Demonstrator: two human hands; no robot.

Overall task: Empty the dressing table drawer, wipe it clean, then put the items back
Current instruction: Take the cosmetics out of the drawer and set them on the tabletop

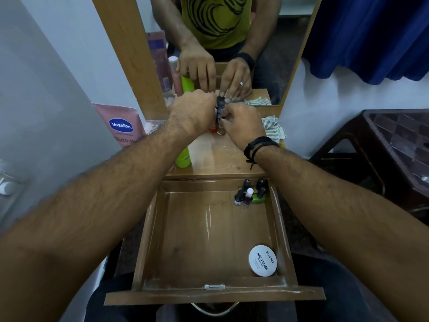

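The wooden drawer (209,233) stands pulled out below the dressing table top (218,156). Several nail polish bottles (251,194) stand in its far right corner, and a round white nail polish remover tub (263,260) lies at its near right. Both hands reach over the table top near the mirror. My left hand (195,112) and my right hand (242,123) close together around a small cluster of dark-capped nail polish bottles (220,110); an orange-red one (212,129) shows under my left hand.
A green bottle (183,156) stands at the table's left, a pink Vaseline tube (123,123) leans against the wall, and a striped cloth (274,127) lies at the right. The mirror (222,49) rises behind. A dark plastic stool (394,145) stands to the right.
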